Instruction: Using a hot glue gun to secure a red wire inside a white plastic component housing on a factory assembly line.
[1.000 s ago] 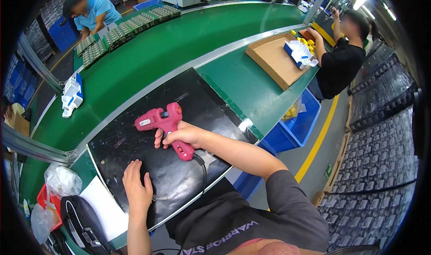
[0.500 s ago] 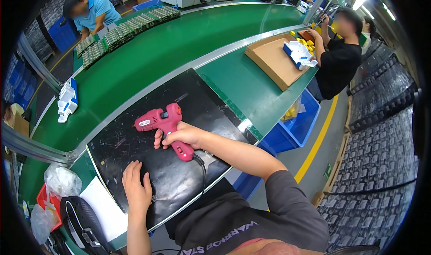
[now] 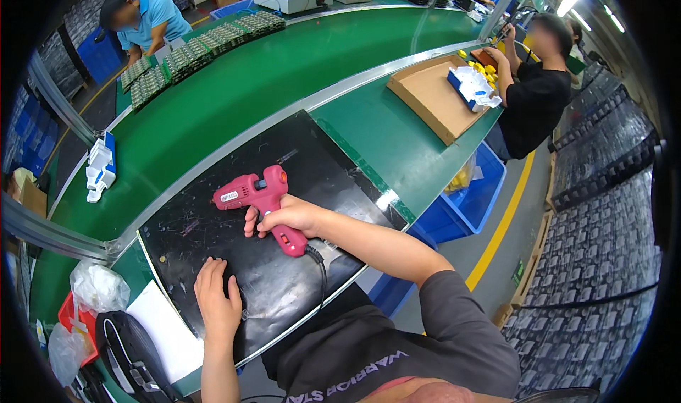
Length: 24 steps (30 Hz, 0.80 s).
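Observation:
My right hand (image 3: 294,217) is wrapped round the handle of a pinkish-red hot glue gun (image 3: 268,190). Its nozzle end points left, and a black cord runs down from the bottom of the grip. Beneath it lies a black work mat (image 3: 284,289) with a scuffed, shiny surface. My left hand (image 3: 216,293) rests flat on the mat's left part, fingers stretched out and holding nothing. A sheet of white paper (image 3: 167,335) sits beside my left forearm.
Beyond the mat runs a green conveyor belt (image 3: 319,62), carrying a white-and-blue plastic part (image 3: 101,167) at left and rows of circuit boards (image 3: 191,55). A cardboard tray (image 3: 418,94) lies right, near a person in black. Left stand a black bag (image 3: 131,353) and red bin (image 3: 67,311).
The white-and-blue plastic part on the belt has shifted slightly toward the lower left. My hands and the glue gun have barely moved.

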{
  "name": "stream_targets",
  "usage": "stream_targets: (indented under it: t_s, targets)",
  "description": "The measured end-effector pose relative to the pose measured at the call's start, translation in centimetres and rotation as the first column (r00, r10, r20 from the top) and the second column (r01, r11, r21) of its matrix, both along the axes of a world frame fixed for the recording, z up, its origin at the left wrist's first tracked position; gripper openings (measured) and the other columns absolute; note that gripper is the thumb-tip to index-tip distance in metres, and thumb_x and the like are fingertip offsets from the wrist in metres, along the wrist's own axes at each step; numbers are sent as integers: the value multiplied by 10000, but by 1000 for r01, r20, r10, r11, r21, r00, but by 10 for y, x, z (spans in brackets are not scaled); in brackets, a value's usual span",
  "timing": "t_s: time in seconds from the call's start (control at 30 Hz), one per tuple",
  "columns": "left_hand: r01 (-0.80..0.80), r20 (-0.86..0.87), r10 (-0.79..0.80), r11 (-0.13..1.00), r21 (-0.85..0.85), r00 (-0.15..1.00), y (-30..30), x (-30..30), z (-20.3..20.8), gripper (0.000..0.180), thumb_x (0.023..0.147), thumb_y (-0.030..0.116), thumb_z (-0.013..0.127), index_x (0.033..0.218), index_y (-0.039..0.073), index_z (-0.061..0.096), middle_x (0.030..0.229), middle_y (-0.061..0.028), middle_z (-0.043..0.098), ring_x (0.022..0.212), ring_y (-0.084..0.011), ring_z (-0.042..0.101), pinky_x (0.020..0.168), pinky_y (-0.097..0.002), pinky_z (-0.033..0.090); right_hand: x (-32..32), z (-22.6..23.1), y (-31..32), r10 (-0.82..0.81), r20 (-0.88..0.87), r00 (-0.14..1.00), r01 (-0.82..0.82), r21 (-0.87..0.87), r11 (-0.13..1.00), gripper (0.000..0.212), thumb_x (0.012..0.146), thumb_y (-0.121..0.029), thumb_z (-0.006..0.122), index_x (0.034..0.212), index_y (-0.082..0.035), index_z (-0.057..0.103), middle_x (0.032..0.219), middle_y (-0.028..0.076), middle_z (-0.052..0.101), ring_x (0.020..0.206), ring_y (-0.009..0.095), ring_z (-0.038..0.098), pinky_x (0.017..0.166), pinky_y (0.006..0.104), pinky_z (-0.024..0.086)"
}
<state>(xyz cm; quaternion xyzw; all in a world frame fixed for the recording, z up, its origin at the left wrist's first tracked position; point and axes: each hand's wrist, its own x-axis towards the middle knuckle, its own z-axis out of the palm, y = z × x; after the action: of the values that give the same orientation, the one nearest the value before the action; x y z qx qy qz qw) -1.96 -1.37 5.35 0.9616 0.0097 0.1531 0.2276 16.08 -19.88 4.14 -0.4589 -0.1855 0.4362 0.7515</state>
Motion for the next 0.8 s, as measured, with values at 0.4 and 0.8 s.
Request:
stream_targets:
  t_s: [0.4, 0.8]
  targets:
    - [20, 4, -20, 1000, 24, 1000, 0, 0, -4, 402, 803, 8, 590, 1200, -33, 543, 1306, -184, 523, 1224, -352, 471, 1029, -430, 343, 1, -2, 0, 16, -6, 1000, -16, 0, 1000, 255, 763, 9, 616, 1015, -5, 577, 974, 145, 650, 941, 232, 644, 784, 326, 520]
    - [20, 52, -19, 1000, -6, 998, 3, 0, -2, 373, 787, 24, 612, 1153, -29, 561, 1239, -174, 571, 1201, -340, 499, 1010, -418, 361, 0, 1, 0, 9, -19, 1000, -9, -19, 1000, 238, 763, 32, 603, 996, -18, 584, 964, 114, 645, 951, 226, 653, 770, 314, 519]
